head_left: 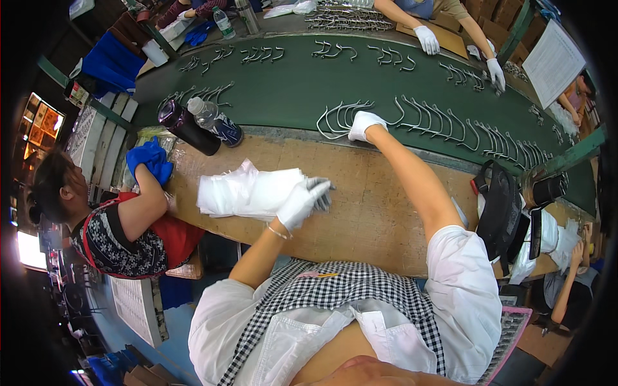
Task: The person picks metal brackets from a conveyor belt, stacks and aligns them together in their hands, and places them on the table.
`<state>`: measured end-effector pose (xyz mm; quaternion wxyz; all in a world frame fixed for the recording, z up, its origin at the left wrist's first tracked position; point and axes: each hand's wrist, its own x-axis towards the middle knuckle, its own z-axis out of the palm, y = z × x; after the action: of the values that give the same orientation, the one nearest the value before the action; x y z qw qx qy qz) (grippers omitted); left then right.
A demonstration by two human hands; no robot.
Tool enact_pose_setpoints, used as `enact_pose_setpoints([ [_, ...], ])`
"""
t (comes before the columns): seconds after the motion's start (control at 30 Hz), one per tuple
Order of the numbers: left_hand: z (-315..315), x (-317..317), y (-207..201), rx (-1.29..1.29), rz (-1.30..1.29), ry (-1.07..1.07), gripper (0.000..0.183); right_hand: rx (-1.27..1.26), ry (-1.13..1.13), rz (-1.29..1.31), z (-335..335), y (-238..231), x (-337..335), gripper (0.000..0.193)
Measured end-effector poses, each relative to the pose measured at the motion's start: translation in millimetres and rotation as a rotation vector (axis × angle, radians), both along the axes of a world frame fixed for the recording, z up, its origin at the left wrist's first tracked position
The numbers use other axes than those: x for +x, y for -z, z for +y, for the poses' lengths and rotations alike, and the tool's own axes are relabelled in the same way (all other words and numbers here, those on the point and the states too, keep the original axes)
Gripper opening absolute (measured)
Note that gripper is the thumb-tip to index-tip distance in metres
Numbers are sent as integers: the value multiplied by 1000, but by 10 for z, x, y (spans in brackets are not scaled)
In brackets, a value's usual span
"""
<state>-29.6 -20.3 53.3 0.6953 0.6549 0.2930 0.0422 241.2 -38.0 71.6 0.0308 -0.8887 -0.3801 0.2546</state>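
Observation:
My right hand (367,126), in a white glove, reaches across to the near edge of a green conveyor belt (277,83). Its closed fingers grip the near ends of several curved metal hooks (331,123) that lie bunched there. Another long row of similar hooks (444,122) runs along the belt to the right. My left hand (301,204), gloved in white with greyed fingertips, is over the wooden table beside a stack of clear plastic bags (248,192). Its fingers are stretched toward the right, and I see nothing held in them.
A dark flask (188,127) and a water bottle (215,121) stand left on the brown table (373,212). A black bag (499,209) sits at right. One co-worker (122,219) is close on my left; another's gloved hands (427,40) are across the belt.

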Motion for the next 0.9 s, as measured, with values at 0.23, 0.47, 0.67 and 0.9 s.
enact_pose_setpoints([
  [0.23, -518, -334, 319, -129, -66, 31, 30, 70, -28, -36, 161, 258, 25, 39],
  [0.47, -459, -282, 309, -186, -49, -10, 33, 9, -27, 140, 192, 214, -26, 23],
  [0.67, -304, -64, 473, -725, -375, -310, 50, 250, 152, 936, -121, 319, -132, 6],
  [0.9, 61, 447, 575, -1098, -678, -258, 43, 336, -66, 1054, -851, 307, -612, 28],
])
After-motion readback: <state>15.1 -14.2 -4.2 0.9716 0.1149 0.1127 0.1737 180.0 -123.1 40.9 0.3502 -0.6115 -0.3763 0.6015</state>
